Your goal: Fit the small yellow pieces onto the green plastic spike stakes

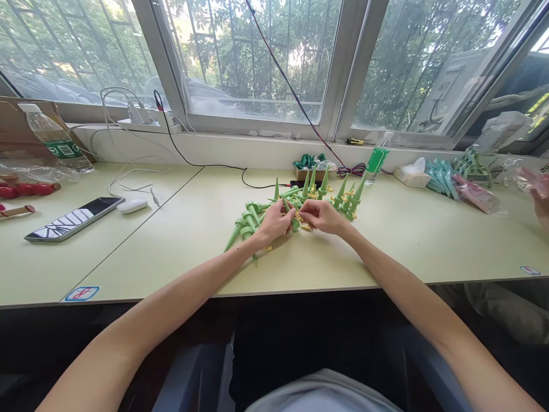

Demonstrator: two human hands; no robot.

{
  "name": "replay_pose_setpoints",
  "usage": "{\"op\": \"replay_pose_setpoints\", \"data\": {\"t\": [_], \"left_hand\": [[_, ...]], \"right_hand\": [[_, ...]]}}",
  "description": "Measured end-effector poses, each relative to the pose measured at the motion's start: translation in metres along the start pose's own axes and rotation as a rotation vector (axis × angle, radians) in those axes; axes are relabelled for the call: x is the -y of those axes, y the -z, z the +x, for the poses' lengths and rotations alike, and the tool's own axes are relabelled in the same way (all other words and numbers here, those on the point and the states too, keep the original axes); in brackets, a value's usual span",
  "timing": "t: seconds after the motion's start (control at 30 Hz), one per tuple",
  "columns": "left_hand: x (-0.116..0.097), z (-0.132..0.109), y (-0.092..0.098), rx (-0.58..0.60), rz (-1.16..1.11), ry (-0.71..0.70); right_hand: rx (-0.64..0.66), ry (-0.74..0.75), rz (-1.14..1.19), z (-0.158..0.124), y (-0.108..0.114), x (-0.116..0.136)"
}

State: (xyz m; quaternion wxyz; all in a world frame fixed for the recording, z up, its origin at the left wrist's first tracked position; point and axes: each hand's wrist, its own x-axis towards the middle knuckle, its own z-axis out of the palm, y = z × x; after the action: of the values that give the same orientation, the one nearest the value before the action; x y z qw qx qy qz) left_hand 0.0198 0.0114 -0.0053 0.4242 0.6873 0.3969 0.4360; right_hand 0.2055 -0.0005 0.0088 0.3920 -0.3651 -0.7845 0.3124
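Note:
My left hand (277, 220) is closed around a green plastic watering spike (286, 205). Close beside it, my right hand (321, 216) pinches a small yellow part at the side of that spike; the fingertips hide most of it. Loose green spikes (249, 220) lie heaped to the left of and under my left hand. Behind and to the right of my right hand, several spikes (354, 200) stand point up with yellow pieces on them. A few yellow pieces (306, 227) lie on the table between my hands.
A phone (75, 219) and a white mouse-like device (132, 206) lie at left. Cables run from a power strip (148, 123) on the sill. A bottle (378, 157), a tissue pack (412, 173) and bagged items (441, 178) stand back right. Another person's hand (541, 200) shows at the right edge.

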Motion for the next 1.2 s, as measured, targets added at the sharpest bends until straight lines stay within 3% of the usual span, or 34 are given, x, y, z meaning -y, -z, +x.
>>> {"op": "replay_pose_setpoints", "data": {"t": [1.2], "left_hand": [[-0.0006, -0.0026, 0.0010, 0.055, 0.007, -0.062]], "right_hand": [[-0.004, -0.038, 0.031, 0.0007, 0.0007, 0.0018]]}}
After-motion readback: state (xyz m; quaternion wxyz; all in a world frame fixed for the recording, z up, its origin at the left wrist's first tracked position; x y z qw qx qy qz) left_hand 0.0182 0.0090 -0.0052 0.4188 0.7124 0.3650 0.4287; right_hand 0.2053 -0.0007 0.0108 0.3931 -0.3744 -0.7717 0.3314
